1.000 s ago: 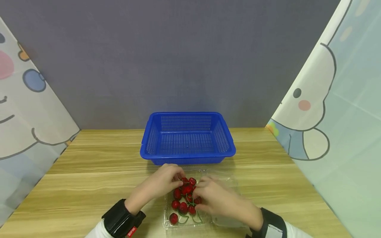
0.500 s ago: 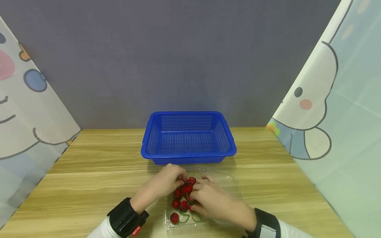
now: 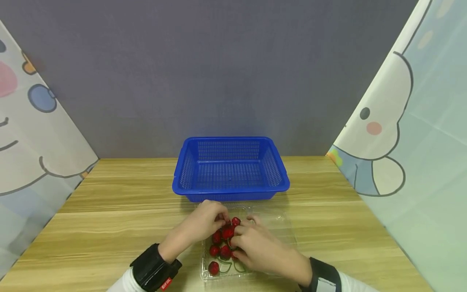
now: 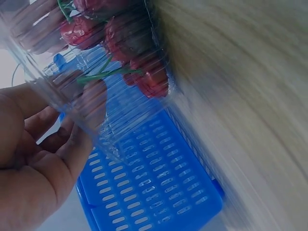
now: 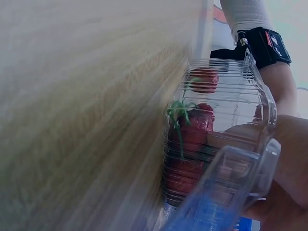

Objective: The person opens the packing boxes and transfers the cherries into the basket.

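Several red cherries with green stems lie in a clear plastic clamshell box. My left hand reaches over the box's far left, fingers bent down at the cherries. In the left wrist view, my left hand's thumb and fingertip pinch a green cherry stem behind the clear wall. My right hand reaches in from the right, its fingers bent among the cherries and its thumb low beside them. The right fingertips cover some cherries, and I cannot tell whether they grip one. One cherry sits apart in the near left corner.
A blue plastic basket with slotted walls stands just behind the box, with nothing in it. The clear lid lies folded out to the right, partly under my right hand. The wooden table meets a grey panel at the back.
My right hand has shifted slightly left and now covers cherries that showed at the right. My left hand has moved a little right, then stayed nearly still.
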`<act>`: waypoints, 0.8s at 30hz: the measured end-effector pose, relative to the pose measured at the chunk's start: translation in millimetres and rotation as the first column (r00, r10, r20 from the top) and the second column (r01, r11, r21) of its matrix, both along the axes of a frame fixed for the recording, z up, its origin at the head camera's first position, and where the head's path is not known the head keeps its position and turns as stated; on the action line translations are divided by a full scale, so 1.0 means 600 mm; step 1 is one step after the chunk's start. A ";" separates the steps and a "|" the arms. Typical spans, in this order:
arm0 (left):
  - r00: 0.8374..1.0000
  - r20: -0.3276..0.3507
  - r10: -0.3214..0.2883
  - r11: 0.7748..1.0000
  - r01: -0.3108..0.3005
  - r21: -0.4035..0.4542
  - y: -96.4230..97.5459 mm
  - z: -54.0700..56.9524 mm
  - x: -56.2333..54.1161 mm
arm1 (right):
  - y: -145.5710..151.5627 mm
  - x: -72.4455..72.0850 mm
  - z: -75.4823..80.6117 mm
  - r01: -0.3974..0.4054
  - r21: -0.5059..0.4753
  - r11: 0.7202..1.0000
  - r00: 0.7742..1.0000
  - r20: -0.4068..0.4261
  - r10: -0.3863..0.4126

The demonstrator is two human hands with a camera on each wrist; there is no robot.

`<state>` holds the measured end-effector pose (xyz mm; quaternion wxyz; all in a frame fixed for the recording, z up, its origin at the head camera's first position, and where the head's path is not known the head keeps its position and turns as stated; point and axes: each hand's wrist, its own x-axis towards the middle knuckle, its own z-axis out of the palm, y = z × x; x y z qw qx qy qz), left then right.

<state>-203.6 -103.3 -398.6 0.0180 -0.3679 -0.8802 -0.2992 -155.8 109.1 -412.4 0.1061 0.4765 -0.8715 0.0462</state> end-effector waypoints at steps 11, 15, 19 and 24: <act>0.997 -0.061 0.053 0.998 -0.052 0.029 -0.001 0.008 0.003 | 0.001 -0.002 -0.004 0.033 -0.157 0.987 0.999 -0.013 -0.035; 0.995 -0.077 0.061 0.997 -0.058 0.040 -0.003 0.014 0.004 | 0.005 -0.004 -0.003 0.026 -0.249 0.968 1.000 0.001 -0.026; 0.995 -0.079 0.064 0.997 -0.060 0.052 -0.006 0.022 0.004 | 0.010 -0.007 -0.005 -0.008 -0.317 0.949 1.000 -0.028 -0.001; 0.996 -0.071 0.049 0.996 -0.044 0.076 -0.010 0.030 0.004 | 0.016 -0.010 -0.008 -0.048 -0.366 0.929 0.998 -0.061 0.028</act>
